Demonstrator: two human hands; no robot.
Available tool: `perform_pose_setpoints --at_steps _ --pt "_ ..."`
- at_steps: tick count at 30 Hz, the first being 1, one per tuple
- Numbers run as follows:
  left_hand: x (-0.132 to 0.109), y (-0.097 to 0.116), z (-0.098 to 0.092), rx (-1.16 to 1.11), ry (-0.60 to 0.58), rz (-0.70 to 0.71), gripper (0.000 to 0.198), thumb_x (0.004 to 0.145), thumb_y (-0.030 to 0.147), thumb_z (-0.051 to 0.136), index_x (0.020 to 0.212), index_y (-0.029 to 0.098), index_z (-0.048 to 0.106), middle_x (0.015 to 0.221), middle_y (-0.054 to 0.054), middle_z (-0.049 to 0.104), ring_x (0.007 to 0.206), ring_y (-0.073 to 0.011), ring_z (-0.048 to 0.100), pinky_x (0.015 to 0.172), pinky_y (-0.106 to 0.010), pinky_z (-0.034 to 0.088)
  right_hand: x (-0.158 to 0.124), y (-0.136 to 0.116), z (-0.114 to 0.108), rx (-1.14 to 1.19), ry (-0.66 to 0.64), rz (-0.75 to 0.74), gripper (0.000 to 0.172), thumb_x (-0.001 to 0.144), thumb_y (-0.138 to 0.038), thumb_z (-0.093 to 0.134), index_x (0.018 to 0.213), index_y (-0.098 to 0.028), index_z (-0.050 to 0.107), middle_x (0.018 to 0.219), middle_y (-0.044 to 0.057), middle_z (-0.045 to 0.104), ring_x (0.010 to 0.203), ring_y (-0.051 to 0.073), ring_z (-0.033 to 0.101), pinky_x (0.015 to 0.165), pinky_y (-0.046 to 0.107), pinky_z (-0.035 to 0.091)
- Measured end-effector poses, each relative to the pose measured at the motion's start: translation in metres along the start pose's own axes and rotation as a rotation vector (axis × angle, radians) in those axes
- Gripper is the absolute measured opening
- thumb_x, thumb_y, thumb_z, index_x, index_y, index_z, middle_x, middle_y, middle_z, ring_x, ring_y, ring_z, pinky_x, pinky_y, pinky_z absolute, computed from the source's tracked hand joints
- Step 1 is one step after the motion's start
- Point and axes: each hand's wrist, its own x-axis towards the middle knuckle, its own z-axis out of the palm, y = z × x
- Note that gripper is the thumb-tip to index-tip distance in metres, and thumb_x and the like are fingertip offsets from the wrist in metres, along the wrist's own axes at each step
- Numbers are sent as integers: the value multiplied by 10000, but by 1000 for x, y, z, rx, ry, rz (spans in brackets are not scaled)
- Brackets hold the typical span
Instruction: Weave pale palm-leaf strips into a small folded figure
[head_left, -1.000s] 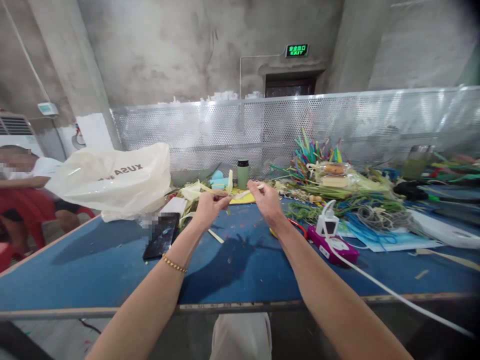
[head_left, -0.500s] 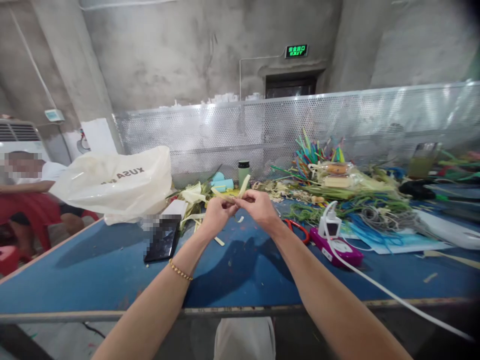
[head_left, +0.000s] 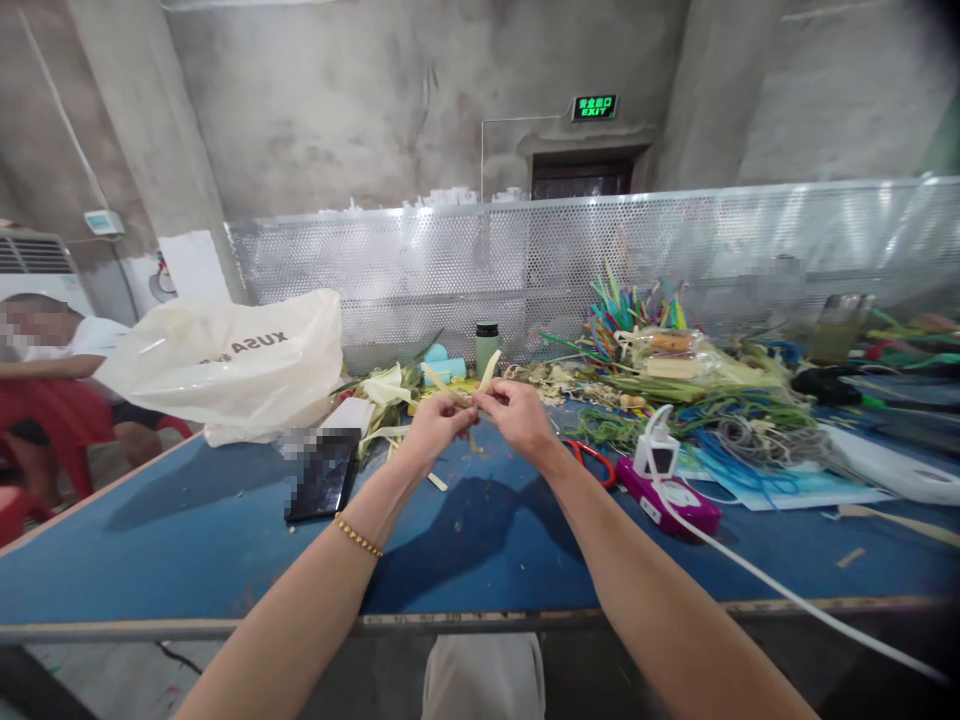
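My left hand (head_left: 435, 428) and my right hand (head_left: 517, 412) meet over the middle of the blue table (head_left: 247, 540), fingertips pinched close together. Between them they hold pale yellow-green strips of dried leaf or husk. One strip (head_left: 489, 370) stands up by my right fingers, and another (head_left: 432, 376) leans out above my left. A short end hangs below the fingertips. The exact spot where the strips meet is hidden by my fingers. Behind my hands lies a heap of pale husks (head_left: 386, 388).
A phone (head_left: 330, 475) and a white plastic bag (head_left: 247, 365) lie to the left. Red-handled scissors (head_left: 596, 462), a purple box (head_left: 675, 505) with a white cable, and green cord (head_left: 611, 425) are on the right. Behind stands a green bottle (head_left: 487, 345). A person (head_left: 56, 335) sits far left.
A short strip end now shows hanging below my fingertips. My hands stay pinched together in nearly the same place; the view has shifted slightly.
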Motion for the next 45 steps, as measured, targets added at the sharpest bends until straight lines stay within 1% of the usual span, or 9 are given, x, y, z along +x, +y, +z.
perform_pose_setpoints --at_steps 3,6,12,16,28,32,35,40,45 --pt "-1 -3 1 -115 -20 -70 255 692 346 700 691 94 666 552 -32 589 503 -107 496 525 -244 377 0 3 0 10 8 -3 238 773 -320 587 605 -153 583 565 -2 567 542 109 470 541 227 362" --pt "0 -5 2 -153 5 -42 259 656 342 737 690 91 683 556 -24 589 498 -94 472 519 -239 371 0 4 1 19 11 7 248 767 -337 591 601 -153 575 560 -8 546 533 106 452 528 227 353" --pt "-2 -3 4 -127 26 82 154 610 241 740 644 106 675 561 -14 577 543 -107 479 529 -242 370 -2 1 2 -30 -1 -9 228 763 -309 579 595 -155 569 565 -8 532 552 107 455 533 222 349" --pt "-2 -2 8 -85 -4 89 99 621 201 698 614 120 642 553 -7 559 541 -112 478 538 -252 378 -3 0 1 -105 23 -14 209 758 -289 588 599 -154 592 591 9 578 570 117 484 558 230 358" --pt "-2 -8 10 -28 0 121 88 624 199 690 642 124 648 621 -17 573 602 -114 477 568 -246 377 -4 2 4 -255 55 -39 260 775 -264 587 546 -172 505 577 -7 531 554 110 441 556 236 313" --pt "0 -9 3 -42 -24 -13 160 603 250 726 577 118 639 553 -14 558 549 -105 465 541 -243 358 -1 6 -4 -375 6 -36 270 843 -327 557 631 -164 598 627 19 575 593 132 478 591 251 331" --pt "1 -13 -3 -66 -40 -139 243 559 306 773 537 105 638 522 -16 544 509 -92 446 516 -242 338 0 4 -11 -475 188 -152 240 890 -333 522 824 -157 670 842 84 641 757 169 543 718 280 369" --pt "1 -17 -4 -47 -50 -144 280 536 335 799 505 112 633 453 18 477 452 -66 368 472 -234 275 -4 -1 -6 -414 -156 -316 94 802 -241 640 831 -188 712 822 57 664 795 167 562 740 273 377" --pt "-2 -10 -5 -18 -170 -113 285 593 385 779 654 114 716 517 1 534 498 -77 392 490 -231 277 -5 -4 -7 -152 -184 -124 118 770 -196 608 686 -151 678 660 4 630 617 116 520 592 229 347"
